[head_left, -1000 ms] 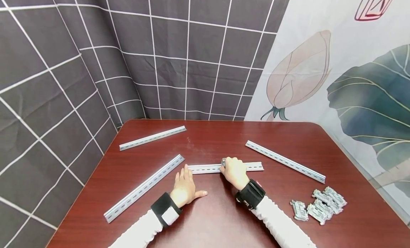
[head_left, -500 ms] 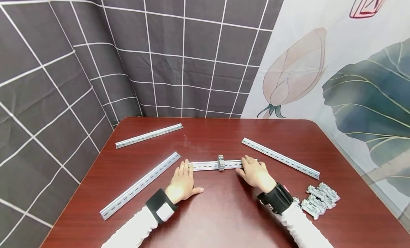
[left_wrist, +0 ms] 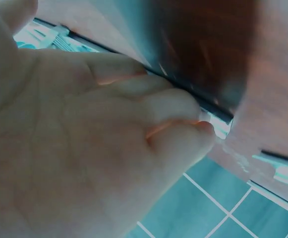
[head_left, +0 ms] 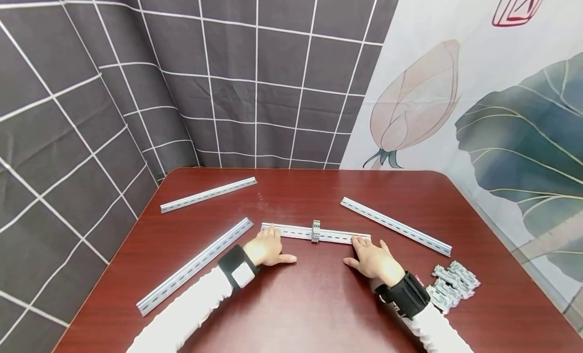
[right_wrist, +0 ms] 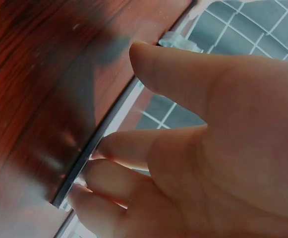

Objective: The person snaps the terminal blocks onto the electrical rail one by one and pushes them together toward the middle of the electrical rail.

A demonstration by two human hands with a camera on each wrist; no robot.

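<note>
Turned since the previous frame: slotted metal rail [head_left: 337, 236], its right end now nearer the person, its left end farther off; both hands have shifted with it.

Left hand [head_left: 266, 249]: fingers pressed together, tips on the rail's left end, thumb stretched sideways. Right hand [head_left: 375, 262]: fingertips against the right end, thumb well apart. Neither pinches.

Terminal block [head_left: 316, 231]: one, standing across the rail between the two sets of fingertips, touching neither.

Surroundings: long rail [head_left: 196, 266], slanting just left of the left fingers; short rail [head_left: 208, 195], beyond them; third rail [head_left: 396, 226], beyond and right of the right fingers. Heap of terminal blocks [head_left: 455, 282], right of the right fingers, partly screened by the right wristband [head_left: 407, 296] and sleeve.

Markings: red emblem [head_left: 519, 8] on the white hanging, cut off by the upper edge, illegible; pale characters on the right wristband, too small to read.
</note>
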